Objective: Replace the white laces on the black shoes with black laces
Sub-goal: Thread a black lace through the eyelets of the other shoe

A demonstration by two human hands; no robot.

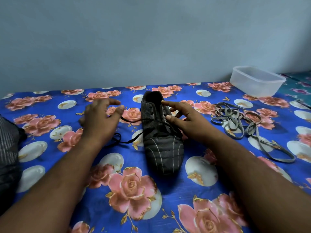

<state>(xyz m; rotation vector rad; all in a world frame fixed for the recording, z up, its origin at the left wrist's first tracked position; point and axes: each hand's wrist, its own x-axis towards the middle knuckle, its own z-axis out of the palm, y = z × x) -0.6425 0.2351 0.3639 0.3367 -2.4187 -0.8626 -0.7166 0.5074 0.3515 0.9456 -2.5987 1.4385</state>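
Threading the black lace [129,121] through the black shoe [161,137].
Left hand [101,118] pinches the lace end, right hand [186,118] rests released on the eyelets; pull crossings even.

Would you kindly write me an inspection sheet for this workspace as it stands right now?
Surface: floral blue cloth.
Job's things: black shoe upright, toe towards the camera, black lace partly threaded; removed white laces piled to its right.
Clutter: clear plastic tub at the far right; dark striped item at the left edge.
Hands: left hand pinches the black lace; right hand rests on the shoe, fingers spread.
Cables: nothing seen.
Surroundings: plain pale wall.
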